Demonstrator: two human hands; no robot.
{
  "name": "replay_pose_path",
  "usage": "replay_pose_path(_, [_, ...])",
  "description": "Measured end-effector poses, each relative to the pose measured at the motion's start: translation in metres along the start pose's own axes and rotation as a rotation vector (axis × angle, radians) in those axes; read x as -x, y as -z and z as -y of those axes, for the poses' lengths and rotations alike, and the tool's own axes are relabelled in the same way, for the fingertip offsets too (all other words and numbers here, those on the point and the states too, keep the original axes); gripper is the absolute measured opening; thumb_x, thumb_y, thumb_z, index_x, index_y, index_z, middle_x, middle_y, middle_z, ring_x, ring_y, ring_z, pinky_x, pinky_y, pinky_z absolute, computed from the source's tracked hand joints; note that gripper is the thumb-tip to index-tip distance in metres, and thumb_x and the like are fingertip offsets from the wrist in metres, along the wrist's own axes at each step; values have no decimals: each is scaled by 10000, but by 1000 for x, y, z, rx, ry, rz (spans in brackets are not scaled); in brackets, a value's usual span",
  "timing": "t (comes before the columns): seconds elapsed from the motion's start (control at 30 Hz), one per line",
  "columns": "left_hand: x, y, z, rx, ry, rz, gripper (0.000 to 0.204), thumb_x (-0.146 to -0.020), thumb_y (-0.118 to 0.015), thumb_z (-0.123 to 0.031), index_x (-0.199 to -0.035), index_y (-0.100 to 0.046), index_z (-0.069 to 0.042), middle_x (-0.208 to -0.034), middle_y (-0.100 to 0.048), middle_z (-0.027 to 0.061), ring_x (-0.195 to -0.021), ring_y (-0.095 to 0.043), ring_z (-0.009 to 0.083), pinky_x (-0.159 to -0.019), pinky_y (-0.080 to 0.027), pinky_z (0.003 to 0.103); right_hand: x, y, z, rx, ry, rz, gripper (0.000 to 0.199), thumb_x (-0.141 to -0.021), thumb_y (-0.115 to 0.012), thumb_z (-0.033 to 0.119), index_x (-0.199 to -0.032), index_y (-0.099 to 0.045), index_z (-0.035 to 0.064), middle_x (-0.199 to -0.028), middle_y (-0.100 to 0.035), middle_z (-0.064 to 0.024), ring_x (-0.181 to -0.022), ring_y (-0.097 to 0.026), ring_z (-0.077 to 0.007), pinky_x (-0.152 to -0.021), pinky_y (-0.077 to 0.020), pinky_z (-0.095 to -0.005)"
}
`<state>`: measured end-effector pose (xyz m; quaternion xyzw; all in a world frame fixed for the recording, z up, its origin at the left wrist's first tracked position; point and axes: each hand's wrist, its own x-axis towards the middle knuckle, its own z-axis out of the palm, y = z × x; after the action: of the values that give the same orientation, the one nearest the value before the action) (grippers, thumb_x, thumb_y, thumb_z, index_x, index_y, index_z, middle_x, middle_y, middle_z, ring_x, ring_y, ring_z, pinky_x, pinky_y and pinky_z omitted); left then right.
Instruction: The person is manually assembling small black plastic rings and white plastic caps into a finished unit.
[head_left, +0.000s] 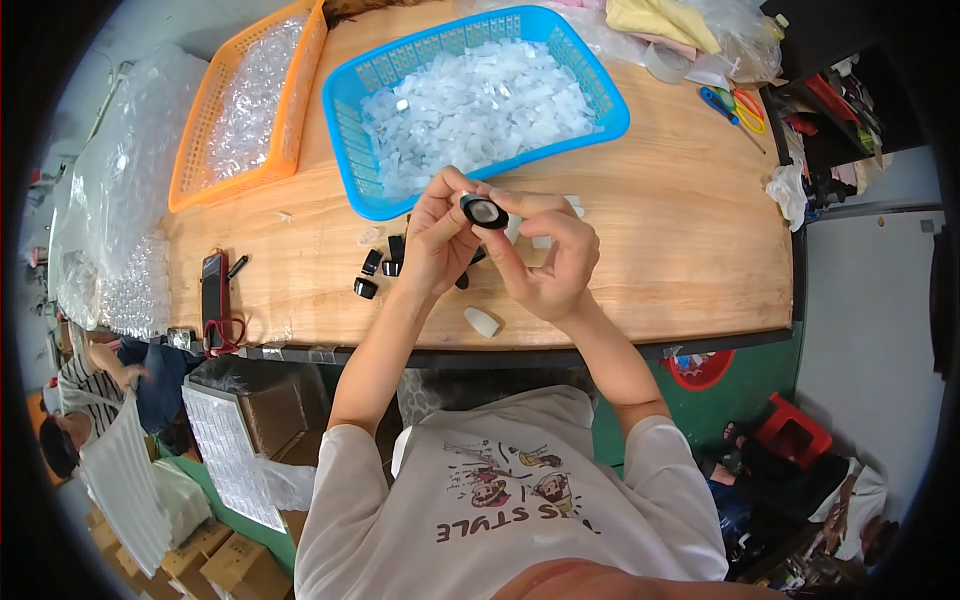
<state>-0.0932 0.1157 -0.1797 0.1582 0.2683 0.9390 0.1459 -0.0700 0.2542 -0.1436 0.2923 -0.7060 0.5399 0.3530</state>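
Note:
Above the wooden table (690, 255), near its middle, I hold a small round black part (484, 211) with a pale centre. My left hand (442, 235) is closed on its left side, thumb and fingers pinching it. From the other side, my right hand (556, 255) grips its edge between thumb and fingertips. Left of my left wrist lie several small black pieces (365, 288) and a small pale piece (371, 235). A whitish oval piece (482, 321) rests between my forearms. Small white pieces (541, 242) lie partly hidden behind my right hand.
A blue basket (340, 130) of translucent white pieces stands beyond my hands. Left of it sits an orange basket (290, 150) with transparent plastic. A red-edged phone (214, 290) lies at left; scissors (748, 108) lie far right. Another person (85, 395) is at lower left.

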Motion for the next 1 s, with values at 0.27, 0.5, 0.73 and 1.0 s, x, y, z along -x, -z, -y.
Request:
replay_pose_path(0.27, [0,0,0,17,12,3,69,-952,-534,-81,-1004,-499,-52,-1054,-601,105,-942,-623,164,-794,-552,286,-1,1,0,22,-9,5,417,-766,-742,-40,-997,-404,43,-1007,-652,-203,-900,-663,-242,-735,-525,-296])
replay_pose_path(0.5, [0,-5,-6,-81,-21,-48,497,-997,-375,-457,-1139,-501,2,-1088,-627,184,-946,-641,261,-819,-529,376,-9,1,4,-537,-541,-218,458,-801,-736,26,-1109,-397,30,-1013,-601,-143,-907,-625,-196,-780,-504,-315])
replay_pose_path(0.73, [-3,-6,-12,-308,3,-43,551,-997,-313,-484,-1161,-498,9,-1061,-634,195,-942,-641,266,-866,-495,399,-10,10,-17,-944,-952,-270,419,-834,-703,48,-1134,-410,62,-994,-592,-90,-923,-608,-166,-868,-474,-354])
replay_pose_path(1.0, [-5,-15,-19,-700,-26,-245,239,-904,-607,-68,-1114,-548,29,-985,-632,112,-869,-634,166,-779,-521,291,-5,4,-24,-451,-756,93,472,-790,-737,82,-1150,-434,56,-993,-634,-76,-1006,-613,-177,-907,-453,-322])
